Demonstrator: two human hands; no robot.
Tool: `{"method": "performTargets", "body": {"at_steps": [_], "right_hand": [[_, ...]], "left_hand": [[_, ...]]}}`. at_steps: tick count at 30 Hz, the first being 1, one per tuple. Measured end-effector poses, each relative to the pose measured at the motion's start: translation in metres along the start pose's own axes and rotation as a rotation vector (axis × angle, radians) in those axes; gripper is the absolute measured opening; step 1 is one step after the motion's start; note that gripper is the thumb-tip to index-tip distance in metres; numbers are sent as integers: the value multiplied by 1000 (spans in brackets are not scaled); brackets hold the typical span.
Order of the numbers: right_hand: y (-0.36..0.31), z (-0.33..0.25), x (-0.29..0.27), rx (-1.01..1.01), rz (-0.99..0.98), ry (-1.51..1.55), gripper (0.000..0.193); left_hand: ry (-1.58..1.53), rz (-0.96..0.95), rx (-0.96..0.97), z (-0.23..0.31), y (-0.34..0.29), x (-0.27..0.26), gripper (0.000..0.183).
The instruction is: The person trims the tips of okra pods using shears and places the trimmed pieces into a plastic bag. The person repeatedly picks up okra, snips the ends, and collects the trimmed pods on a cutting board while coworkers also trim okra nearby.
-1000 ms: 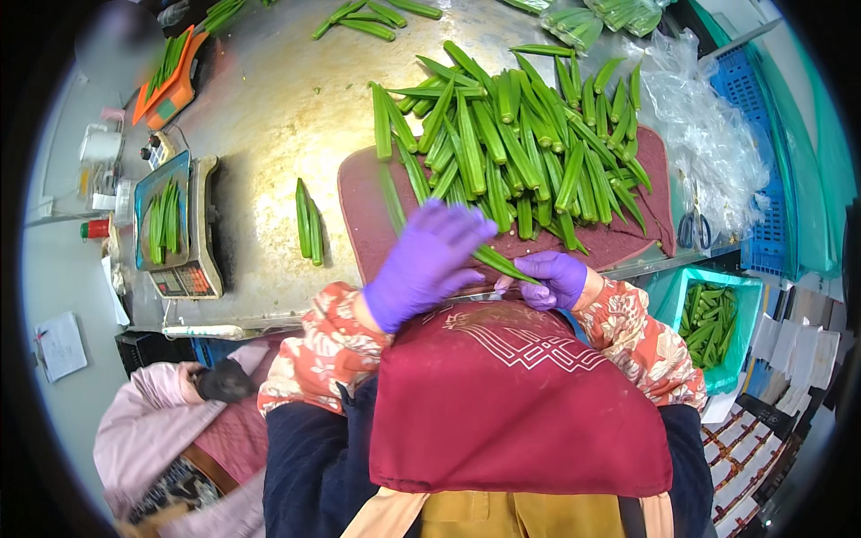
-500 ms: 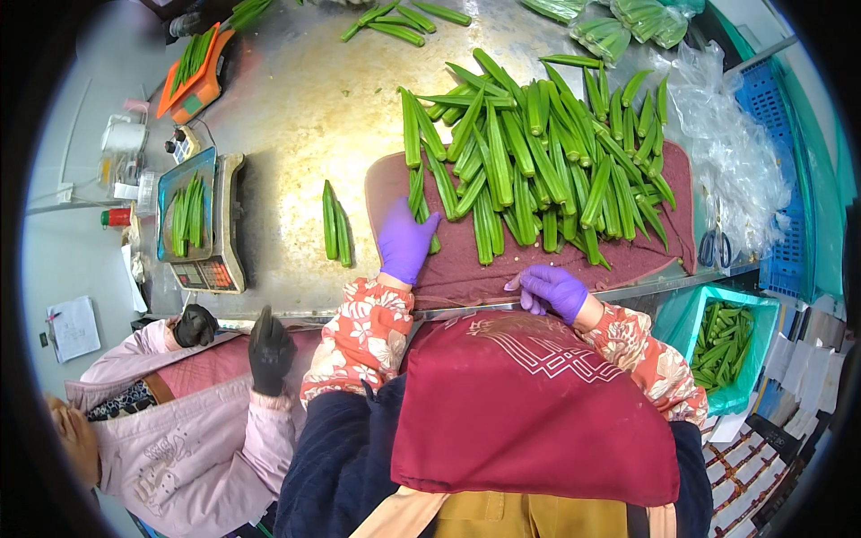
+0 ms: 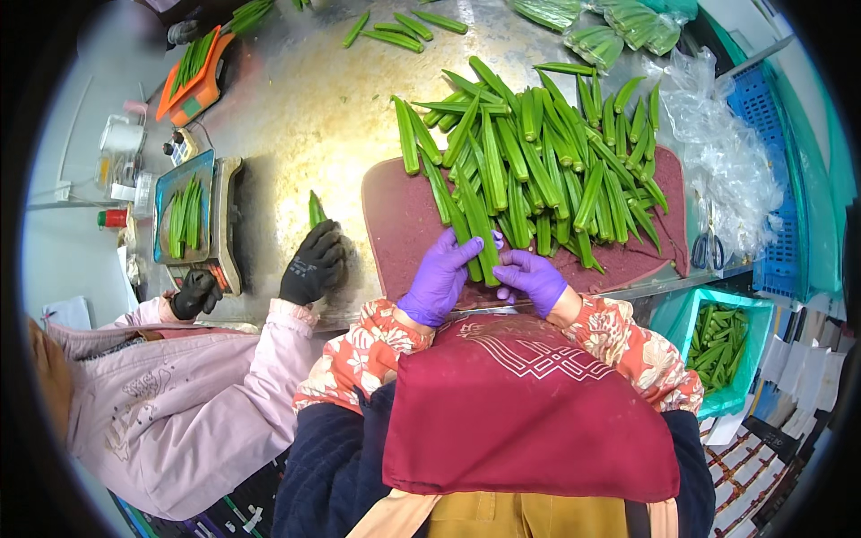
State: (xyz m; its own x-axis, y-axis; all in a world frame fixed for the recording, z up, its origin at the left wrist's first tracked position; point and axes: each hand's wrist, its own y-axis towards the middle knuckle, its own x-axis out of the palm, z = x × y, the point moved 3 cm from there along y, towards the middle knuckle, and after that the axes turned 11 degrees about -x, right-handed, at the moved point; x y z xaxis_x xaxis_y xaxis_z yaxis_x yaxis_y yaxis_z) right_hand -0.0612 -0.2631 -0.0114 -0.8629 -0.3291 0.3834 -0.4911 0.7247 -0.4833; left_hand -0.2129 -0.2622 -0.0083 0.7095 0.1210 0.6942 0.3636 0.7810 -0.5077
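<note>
My left hand [image 3: 434, 280], in a purple glove, is closed around okra pods [image 3: 480, 235] whose stem ends point toward me. My right hand [image 3: 533, 282], gloved alike, pinches at the stem end of the same okra, close beside the left. The pods reach up from my fingers to the edge of a big heap of green okra [image 3: 556, 161], so where they end is hard to see. Under the heap lies a dark red cloth [image 3: 395, 215] on the metal table [image 3: 296, 108].
At left, a co-worker's black-gloved hand [image 3: 314, 262] covers part of an okra pod [image 3: 317, 208]. A scale [image 3: 229, 224] holds more okra beyond it. To the right are scissors [image 3: 708, 249], clear plastic bags [image 3: 717, 152] and a green-lined bin [image 3: 762, 332] of okra.
My left hand has moved right and toward me with okra, and my right hand has come up to its stem end. The co-worker's hand has reached over the loose okra at left.
</note>
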Motion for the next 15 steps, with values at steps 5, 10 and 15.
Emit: {"method": "performTargets", "body": {"at_steps": [5,10,15], "right_hand": [[-7,1,-4,8,-44,120,27],[-15,1,-12,135,-305,346,40],[-20,0,-17,100,-292,388,40]], "left_hand": [[1,-18,-32,-2,0,3,34],[19,-10,35,9,4,5,35],[64,15,68,17,9,7,37]]}}
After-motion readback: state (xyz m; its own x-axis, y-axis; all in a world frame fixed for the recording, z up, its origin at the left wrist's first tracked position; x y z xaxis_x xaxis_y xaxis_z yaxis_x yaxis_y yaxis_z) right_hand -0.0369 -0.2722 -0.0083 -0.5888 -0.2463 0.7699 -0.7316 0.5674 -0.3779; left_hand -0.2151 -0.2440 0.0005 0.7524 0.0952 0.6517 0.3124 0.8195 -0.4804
